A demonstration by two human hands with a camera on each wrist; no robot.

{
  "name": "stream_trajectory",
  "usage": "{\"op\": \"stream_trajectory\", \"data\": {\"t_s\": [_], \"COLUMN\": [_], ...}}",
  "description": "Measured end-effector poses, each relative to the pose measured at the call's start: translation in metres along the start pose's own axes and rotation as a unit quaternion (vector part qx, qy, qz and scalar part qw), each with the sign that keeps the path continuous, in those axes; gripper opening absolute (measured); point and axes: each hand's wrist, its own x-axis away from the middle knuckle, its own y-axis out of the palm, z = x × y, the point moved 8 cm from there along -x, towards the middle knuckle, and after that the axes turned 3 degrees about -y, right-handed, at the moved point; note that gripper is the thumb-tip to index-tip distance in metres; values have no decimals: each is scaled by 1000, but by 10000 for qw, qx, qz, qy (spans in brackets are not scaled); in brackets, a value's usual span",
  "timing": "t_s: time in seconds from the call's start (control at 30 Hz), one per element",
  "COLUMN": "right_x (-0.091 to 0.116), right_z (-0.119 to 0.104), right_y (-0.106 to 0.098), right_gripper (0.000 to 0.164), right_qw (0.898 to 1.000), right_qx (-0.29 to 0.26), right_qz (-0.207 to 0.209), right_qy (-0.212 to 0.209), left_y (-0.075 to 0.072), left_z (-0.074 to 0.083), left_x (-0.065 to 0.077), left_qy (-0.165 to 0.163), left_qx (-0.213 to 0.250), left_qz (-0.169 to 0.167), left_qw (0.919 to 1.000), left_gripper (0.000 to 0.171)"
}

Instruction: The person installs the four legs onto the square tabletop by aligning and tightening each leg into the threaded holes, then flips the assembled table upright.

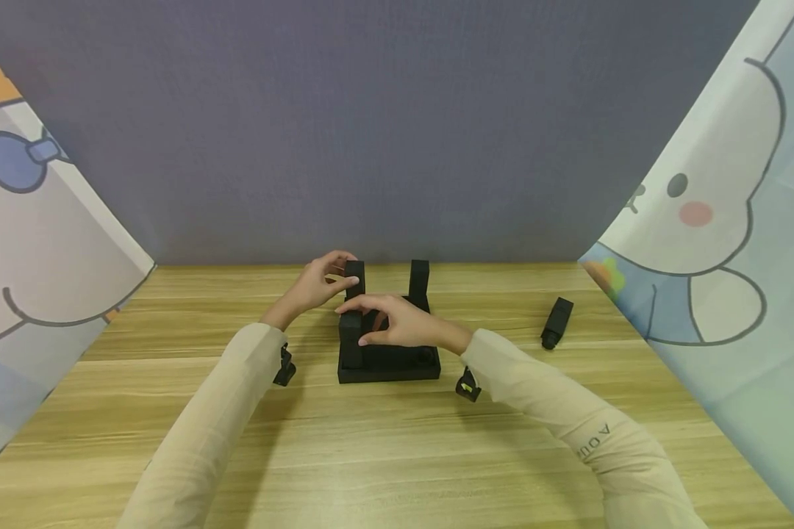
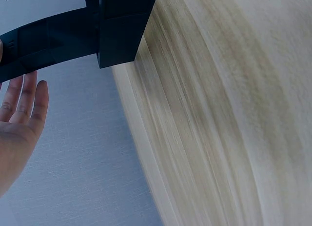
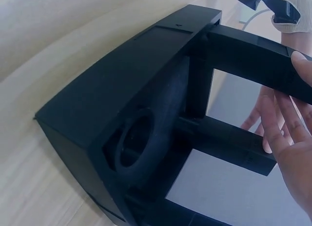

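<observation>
A black square base (image 1: 389,373) lies on the table, with black posts standing up from several of its corners. My left hand (image 1: 316,283) holds the back-left post (image 1: 355,270) near its top, thumb on the near side and fingers behind. At the front-left post (image 1: 351,349), my right hand (image 1: 405,324) has its thumb and fingers curved about the upper part. The back-right post (image 1: 420,278) stands untouched. A round socket (image 3: 136,140) shows in the base's front-right corner in the right wrist view. In the left wrist view, the left fingers (image 2: 24,101) reach behind a post.
A loose black post (image 1: 559,320) with a round threaded-looking end lies on the wooden table (image 1: 397,455) to the right. Behind rises a grey panel (image 1: 370,132). Cartoon-printed panels (image 1: 708,220) flank both sides. Black wrist devices (image 1: 467,385) hang below the sleeves.
</observation>
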Motion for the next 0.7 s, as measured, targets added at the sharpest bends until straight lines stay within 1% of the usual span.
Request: {"op": "stream_trajectory", "data": {"t_s": [0.03, 0.13, 0.27, 0.47, 0.7], "right_x": [0, 0, 0, 0, -1], "right_z": [0, 0, 0, -2, -1], "right_y": [0, 1, 1, 1, -1], "right_gripper": [52, 53, 53, 53, 52], "right_qw": [10000, 10000, 10000, 10000, 9997], "right_qx": [1, 5, -32, -19, 76], "right_qz": [13, 18, 7, 58, 134], "right_qy": [6, 18, 42, 59, 203], "left_y": [0, 1, 2, 2, 0], "left_z": [-5, -9, -9, -8, -8], "left_x": [-2, -4, -5, -5, -4], "left_qy": [-28, -4, -24, -61, 29], "left_qx": [6, 47, 98, 53, 68], "left_qz": [14, 22, 13, 7, 25], "left_qw": [10000, 10000, 9999, 10000, 10000], "left_gripper": [40, 41, 40, 39, 40]}}
